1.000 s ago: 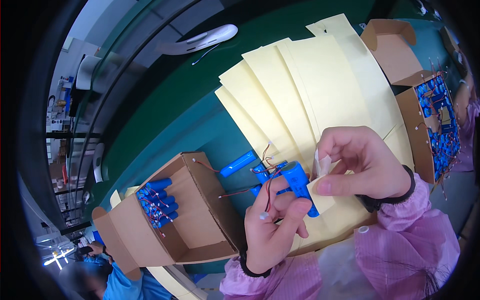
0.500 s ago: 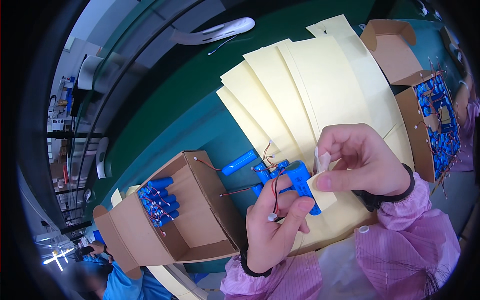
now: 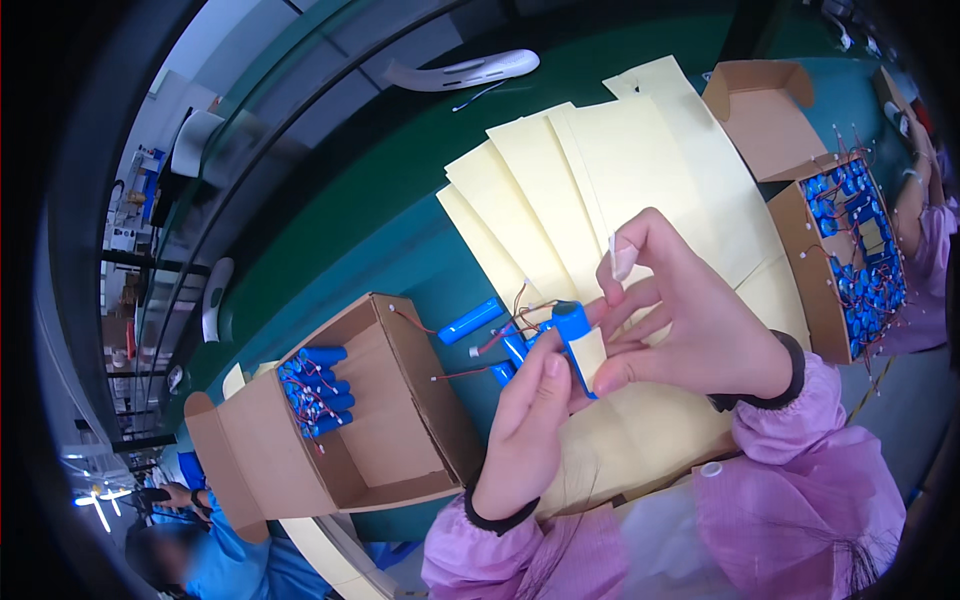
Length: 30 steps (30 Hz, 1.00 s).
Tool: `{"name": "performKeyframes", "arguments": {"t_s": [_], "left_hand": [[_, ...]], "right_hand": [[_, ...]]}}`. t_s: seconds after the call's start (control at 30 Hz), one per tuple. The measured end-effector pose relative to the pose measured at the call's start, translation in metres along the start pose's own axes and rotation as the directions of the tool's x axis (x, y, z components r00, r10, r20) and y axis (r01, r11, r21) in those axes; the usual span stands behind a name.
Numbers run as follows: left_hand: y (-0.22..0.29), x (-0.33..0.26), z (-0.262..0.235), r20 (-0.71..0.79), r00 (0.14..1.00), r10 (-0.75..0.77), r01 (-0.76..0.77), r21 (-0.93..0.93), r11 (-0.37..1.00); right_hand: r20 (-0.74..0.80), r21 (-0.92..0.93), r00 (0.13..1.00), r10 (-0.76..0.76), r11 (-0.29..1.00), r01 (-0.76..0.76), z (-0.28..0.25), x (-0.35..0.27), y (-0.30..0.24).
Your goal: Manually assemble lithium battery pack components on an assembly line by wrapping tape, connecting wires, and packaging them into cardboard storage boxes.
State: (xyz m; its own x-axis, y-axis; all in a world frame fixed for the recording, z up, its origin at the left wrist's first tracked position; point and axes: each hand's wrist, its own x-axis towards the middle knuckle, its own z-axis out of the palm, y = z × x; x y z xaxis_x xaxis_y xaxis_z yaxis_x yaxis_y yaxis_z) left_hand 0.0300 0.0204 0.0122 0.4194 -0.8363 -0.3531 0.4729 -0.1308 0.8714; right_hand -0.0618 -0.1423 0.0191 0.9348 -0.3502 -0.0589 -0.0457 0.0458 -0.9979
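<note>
A green table (image 3: 330,250) fills the view, with dark rails and glass curving along its far edge toward 10 o'clock and a white curved part (image 3: 465,70) lying at 12 o'clock. Pale yellow sheets (image 3: 590,180) fan out across the middle of the table. At 8 o'clock an open carton (image 3: 400,440) holds a small row of blue cells (image 3: 315,385) with red wires in its far corner; at 2 o'clock a second carton (image 3: 800,260) is packed with more blue cells, and another person's pink sleeve (image 3: 925,260) shows beside it at 3 o'clock. A person in blue sits at 7 o'clock. A loose cell (image 3: 470,321) lies on the table just left of the hands, with a few more wired cells behind the fingers. The left hand (image 3: 535,420) comes up from 6 o'clock, fingers curled nearly closed, thumb and fingertips pinching the lower end of a blue cell pack (image 3: 572,325) raised above the sheets at centre. The right hand (image 3: 700,330), from 4 o'clock, is half closed: its thumb presses a yellow strip (image 3: 590,352) onto the pack's side, its middle fingers touch the pack's top, and its index finger sticks up with a bit of white tape (image 3: 622,258) on the tip.
</note>
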Motion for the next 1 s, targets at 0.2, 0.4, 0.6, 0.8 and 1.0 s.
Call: {"name": "performKeyframes", "arguments": {"t_s": [0.2,0.4,0.6,0.8,1.0], "left_hand": [[-0.011,0.003,0.0,0.076,0.997,0.028,-0.037,0.124,0.992],[-0.002,-0.007,0.009,0.154,0.906,0.393,-0.422,0.274,0.864],[0.006,-0.019,0.013,0.167,0.955,0.244,-0.277,0.219,0.936],[-0.009,-0.026,0.035,0.419,0.867,0.271,-0.498,0.712,0.495],[-0.038,-0.026,0.077,0.62,0.767,-0.164,-0.567,0.775,0.279]], "right_hand": [[0.028,-0.26,0.999,-0.016,0.965,0.023,0.003,-0.013,-0.018],[-0.142,-0.758,0.856,-0.496,0.611,0.228,-0.027,-0.073,-0.06],[-0.09,-0.896,0.996,0.011,0.435,-0.085,-0.047,-0.126,-0.028],[-0.092,-0.877,0.996,0.02,0.472,-0.09,-0.057,-0.142,0.003],[-0.058,-0.873,0.998,0.023,0.483,-0.062,-0.061,-0.139,0.008]]}}
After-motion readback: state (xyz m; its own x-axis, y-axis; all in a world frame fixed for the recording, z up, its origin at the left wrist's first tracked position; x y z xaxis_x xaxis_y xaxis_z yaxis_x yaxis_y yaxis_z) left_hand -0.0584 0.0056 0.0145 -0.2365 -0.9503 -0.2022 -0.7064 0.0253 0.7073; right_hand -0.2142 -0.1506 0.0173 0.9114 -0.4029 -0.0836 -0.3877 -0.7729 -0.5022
